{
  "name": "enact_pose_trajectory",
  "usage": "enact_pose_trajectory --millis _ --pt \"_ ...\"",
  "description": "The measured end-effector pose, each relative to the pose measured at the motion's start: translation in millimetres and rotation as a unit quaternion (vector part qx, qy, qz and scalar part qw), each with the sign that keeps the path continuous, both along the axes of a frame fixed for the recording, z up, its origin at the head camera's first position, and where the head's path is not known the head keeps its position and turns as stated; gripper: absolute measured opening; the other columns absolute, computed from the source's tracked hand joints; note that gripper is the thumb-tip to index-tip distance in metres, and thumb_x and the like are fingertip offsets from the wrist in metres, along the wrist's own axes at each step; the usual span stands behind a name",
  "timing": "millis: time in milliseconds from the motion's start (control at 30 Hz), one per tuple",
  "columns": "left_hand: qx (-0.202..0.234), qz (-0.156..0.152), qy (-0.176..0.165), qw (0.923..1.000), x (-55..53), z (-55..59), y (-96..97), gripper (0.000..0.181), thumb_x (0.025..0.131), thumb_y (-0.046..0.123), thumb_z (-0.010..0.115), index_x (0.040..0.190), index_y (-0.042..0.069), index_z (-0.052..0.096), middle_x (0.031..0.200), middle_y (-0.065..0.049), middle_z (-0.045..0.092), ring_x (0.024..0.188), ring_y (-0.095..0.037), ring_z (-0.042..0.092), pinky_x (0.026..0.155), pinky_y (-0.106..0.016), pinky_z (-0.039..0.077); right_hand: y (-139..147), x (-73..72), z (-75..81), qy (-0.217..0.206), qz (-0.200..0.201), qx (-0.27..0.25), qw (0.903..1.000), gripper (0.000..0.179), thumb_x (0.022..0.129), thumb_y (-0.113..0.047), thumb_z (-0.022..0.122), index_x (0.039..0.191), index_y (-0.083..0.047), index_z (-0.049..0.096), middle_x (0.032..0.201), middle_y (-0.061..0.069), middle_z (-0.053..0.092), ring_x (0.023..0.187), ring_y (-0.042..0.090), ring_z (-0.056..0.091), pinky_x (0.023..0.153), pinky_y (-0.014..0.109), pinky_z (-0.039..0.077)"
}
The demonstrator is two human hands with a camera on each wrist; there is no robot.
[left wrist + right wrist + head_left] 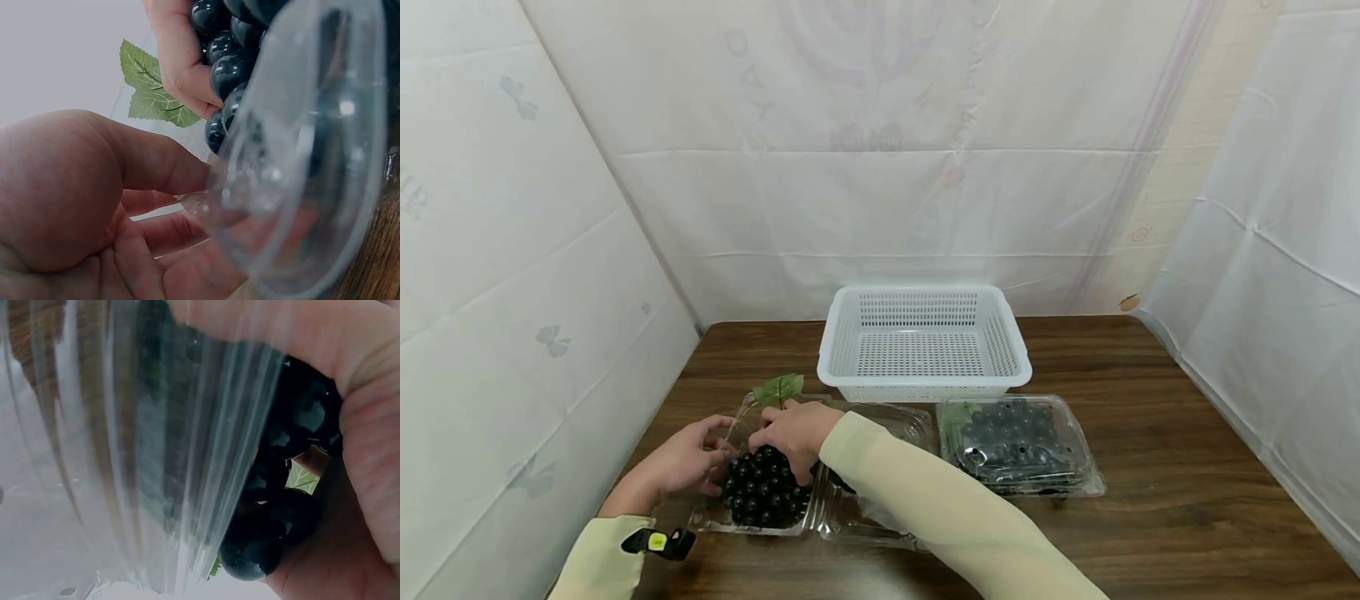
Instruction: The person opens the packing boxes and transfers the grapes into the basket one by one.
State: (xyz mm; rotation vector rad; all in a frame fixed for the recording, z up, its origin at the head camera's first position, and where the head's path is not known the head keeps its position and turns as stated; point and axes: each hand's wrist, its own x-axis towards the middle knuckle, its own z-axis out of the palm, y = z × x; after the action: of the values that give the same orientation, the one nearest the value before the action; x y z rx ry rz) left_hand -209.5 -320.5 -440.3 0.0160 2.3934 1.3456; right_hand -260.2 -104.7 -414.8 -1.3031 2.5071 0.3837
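Observation:
A bunch of black grapes (765, 487) with a green leaf (779, 389) lies in the left half of an opened clear plastic clamshell box (880, 533). My right hand (797, 429) reaches over from the right, its fingers curled round the grapes; the right wrist view shows the grapes (269, 531) against the palm, partly behind ribbed clear plastic. At the box's left side, my left hand (688, 457) pinches the edge of the clear plastic between thumb and fingers, seen close in the left wrist view beside the plastic wall (275, 187).
A white perforated basket (925, 385) stands behind the boxes, with bare bottom slots showing. Right of the opened box sits a second, closed clear clamshell box (1078, 479) with dark grapes and a leaf inside. Everything rests on a brown wooden table (1180, 467) between white cloth-covered walls.

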Motion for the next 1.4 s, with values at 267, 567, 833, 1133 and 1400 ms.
enact_pose_trajectory --millis 267,567,833,1133,1400 --pt "0.0 0.003 0.0 1.0 0.2 -0.7 -0.1 0.048 0.104 -0.002 0.047 0.151 -0.003 0.035 0.112 -0.021 0.065 0.078 -0.025 0.06 0.064 -0.046 0.063 1.4 -1.0 -0.4 -0.008 0.006 -0.014 0.9999 0.087 0.076 -0.041 0.091 0.145 -0.059 0.04 0.148 -0.017 0.036 0.134 0.016 0.043 0.074 0.026 0.053" --pt "0.0 0.005 -0.001 1.0 -0.7 -0.9 0.4 0.048 0.104 -0.003 0.047 0.151 -0.003 0.035 0.114 -0.023 0.065 0.079 -0.025 0.06 0.064 -0.046 0.063 3.7 -10.3 -2.3 -0.046 0.002 -0.049 0.9977 0.08 0.075 -0.036 0.092 0.139 -0.055 0.048 0.15 -0.018 0.037 0.13 0.011 0.044 0.076 0.025 0.053" --pt "-0.003 0.002 0.0 1.0 -0.2 0.3 0.8 0.048 0.103 -0.004 0.046 0.15 -0.004 0.036 0.117 -0.025 0.065 0.08 -0.026 0.061 0.064 -0.047 0.063 8.3 -14.6 -3.7 -0.065 0.022 -0.093 0.9934 0.071 0.08 -0.032 0.088 0.139 -0.048 0.052 0.143 -0.015 0.043 0.122 0.008 0.05 0.078 0.024 0.05" --pt "-0.015 0.003 0.001 0.9999 0.5 2.5 2.8 0.048 0.104 -0.003 0.046 0.151 -0.002 0.036 0.113 -0.021 0.066 0.078 -0.025 0.058 0.063 -0.046 0.062 13.0 -19.7 -6.2 -0.085 0.033 -0.13 0.9872 0.07 0.083 -0.03 0.084 0.144 -0.041 0.051 0.14 -0.012 0.044 0.105 0.005 0.053 0.075 0.022 0.049" --pt "-0.024 0.012 -0.004 0.9996 -1.0 2.6 3.2 0.048 0.104 -0.002 0.046 0.151 -0.001 0.036 0.111 -0.019 0.066 0.079 -0.025 0.058 0.063 -0.047 0.062 18.2 -22.1 -2.0 -0.101 0.045 -0.166 0.98 0.07 0.082 -0.028 0.083 0.145 -0.034 0.052 0.138 -0.01 0.046 0.1 0.006 0.053 0.078 0.02 0.048"
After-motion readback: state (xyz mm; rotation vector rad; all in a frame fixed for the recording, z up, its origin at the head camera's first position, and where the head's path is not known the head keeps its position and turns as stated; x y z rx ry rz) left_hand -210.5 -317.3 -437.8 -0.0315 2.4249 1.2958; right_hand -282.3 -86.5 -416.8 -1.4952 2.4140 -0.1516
